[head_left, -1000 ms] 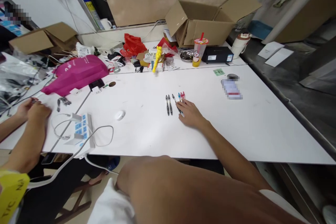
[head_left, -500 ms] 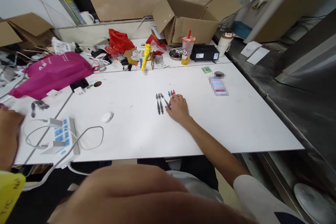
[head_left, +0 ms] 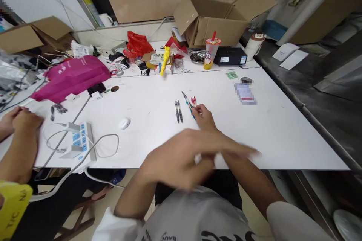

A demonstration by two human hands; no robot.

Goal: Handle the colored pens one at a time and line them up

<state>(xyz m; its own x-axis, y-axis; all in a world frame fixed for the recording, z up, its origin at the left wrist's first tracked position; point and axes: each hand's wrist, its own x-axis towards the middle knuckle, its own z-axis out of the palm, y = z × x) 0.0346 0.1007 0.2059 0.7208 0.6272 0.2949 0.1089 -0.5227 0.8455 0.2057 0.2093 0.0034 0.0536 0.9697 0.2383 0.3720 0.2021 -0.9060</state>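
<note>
My right hand (head_left: 205, 117) pinches a black pen (head_left: 186, 98) near its lower end, with the pen tilted up and left over the white table. Beneath and beside it are a blue pen (head_left: 190, 110), partly covered, and red pens (head_left: 194, 101) whose lower parts my hand hides. Two black pens (head_left: 178, 111) lie side by side just to the left. Close to the camera, my left hand (head_left: 178, 158) is blurred by motion above the table's front edge. Its fingers stretch to the right with the thumb apart, and nothing shows in them.
A power strip (head_left: 85, 139) with cables and a white earbud case (head_left: 124, 123) are on the left. Another person's hands (head_left: 24, 118) rest at the far left. A drink cup (head_left: 210, 54), black box (head_left: 230, 56) and cardboard box (head_left: 215, 30) stand at the back.
My right hand has lifted the third black pen's lower end and shifted right with it. My left hand has swung out from close under the camera, and the view has turned slightly left.
</note>
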